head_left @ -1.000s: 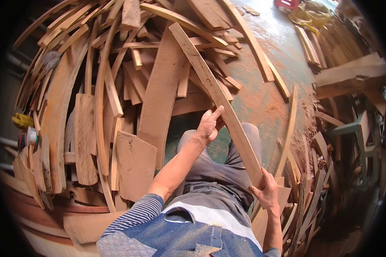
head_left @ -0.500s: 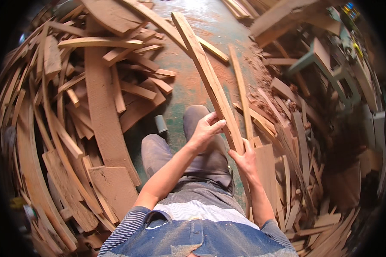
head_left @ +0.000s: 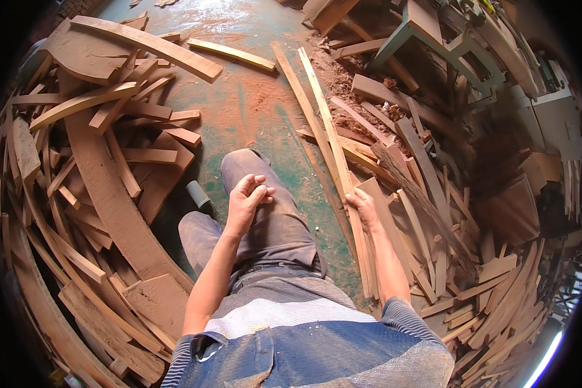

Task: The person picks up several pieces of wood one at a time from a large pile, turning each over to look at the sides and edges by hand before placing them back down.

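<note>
My right hand point(head_left: 363, 210) is closed on the edge of a long, thin wooden strip point(head_left: 335, 145), which slants from the far middle down toward my right side. Close along its left lies another long wooden strip point(head_left: 299, 87), partly overlapped by it nearer to me. Over my thigh hovers my left hand point(head_left: 247, 200), its fingers loosely curled and apart, holding nothing. The near end of the held strip is beside my right forearm, and my palm hides part of its grip.
A large heap of boards and offcuts point(head_left: 107, 174) fills the left. More scrap wood point(head_left: 423, 171) lies right, below a green metal machine frame point(head_left: 456, 55). A grey cylinder point(head_left: 198, 194) stands by my knee. Sawdust point(head_left: 265, 97) covers the green floor point(head_left: 229, 126).
My left hand has let go of the wooden strip and drawn back left. The strip has gone from raised before me to low on the right, beside another strip. My view has shifted right.
</note>
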### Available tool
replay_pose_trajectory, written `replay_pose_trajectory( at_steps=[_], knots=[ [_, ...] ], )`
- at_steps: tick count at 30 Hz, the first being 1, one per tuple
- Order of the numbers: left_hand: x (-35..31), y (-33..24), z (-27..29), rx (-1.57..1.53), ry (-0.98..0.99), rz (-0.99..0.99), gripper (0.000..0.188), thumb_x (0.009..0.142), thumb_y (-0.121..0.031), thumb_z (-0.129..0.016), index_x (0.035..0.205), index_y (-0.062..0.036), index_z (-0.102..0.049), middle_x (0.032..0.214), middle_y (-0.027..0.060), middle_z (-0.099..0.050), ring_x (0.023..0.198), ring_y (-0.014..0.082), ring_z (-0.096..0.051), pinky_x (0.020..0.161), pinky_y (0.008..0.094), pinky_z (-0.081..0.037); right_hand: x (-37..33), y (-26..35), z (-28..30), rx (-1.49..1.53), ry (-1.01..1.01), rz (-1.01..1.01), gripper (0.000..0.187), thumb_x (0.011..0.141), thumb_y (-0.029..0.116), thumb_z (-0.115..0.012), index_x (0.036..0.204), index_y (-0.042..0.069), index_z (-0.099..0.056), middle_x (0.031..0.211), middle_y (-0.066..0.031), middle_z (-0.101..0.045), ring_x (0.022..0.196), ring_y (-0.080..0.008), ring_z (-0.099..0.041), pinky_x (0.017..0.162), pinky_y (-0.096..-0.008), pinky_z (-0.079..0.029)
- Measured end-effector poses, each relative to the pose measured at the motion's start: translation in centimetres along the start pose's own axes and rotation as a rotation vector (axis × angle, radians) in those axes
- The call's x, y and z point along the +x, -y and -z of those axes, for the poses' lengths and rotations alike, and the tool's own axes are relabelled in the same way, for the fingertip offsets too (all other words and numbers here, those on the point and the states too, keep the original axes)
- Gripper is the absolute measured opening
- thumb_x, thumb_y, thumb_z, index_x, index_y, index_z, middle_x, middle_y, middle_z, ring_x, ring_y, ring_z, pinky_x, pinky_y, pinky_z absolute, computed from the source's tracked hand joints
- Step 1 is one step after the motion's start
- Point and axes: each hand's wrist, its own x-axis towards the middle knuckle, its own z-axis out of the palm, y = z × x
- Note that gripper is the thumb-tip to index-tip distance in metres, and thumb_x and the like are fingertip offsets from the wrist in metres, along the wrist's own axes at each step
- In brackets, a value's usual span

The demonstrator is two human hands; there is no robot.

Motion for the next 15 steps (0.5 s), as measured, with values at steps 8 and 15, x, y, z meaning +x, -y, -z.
replay_pose_trajectory(
  at_steps=[8, 15],
  knots=[
    [0.6, 0.2, 0.0, 0.046, -0.017, -0.016, 0.034, 0.098, -0.008, -0.063, 0.128, 0.0044, -0.053, 0.118, 0.0103, -0.062, 0.096, 0.0187, -0.070, 0.077, 0.0290, -0.059, 3.5, 1.8, 3.1, -0.575, -0.220, 0.214, 0.052, 0.078, 0.026, -0.076, 0.124, 0.003, -0.067, 0.109, -0.0091, -0.071, 0.098, -0.0178, -0.066, 0.089, -0.0331, -0.050],
    [1.1, 0.7, 0.3, 0.051, -0.007, -0.006, 0.031, 0.098, -0.009, -0.063, 0.126, 0.0013, -0.054, 0.115, 0.0092, -0.062, 0.094, 0.0177, -0.069, 0.076, 0.0292, -0.059, 8.0, -4.0, 6.3, -0.972, -0.421, 0.446, 0.053, 0.070, 0.028, -0.078, 0.116, 0.006, -0.063, 0.108, -0.0209, -0.065, 0.106, -0.0403, -0.060, 0.091, -0.0473, -0.048]
  ],
)
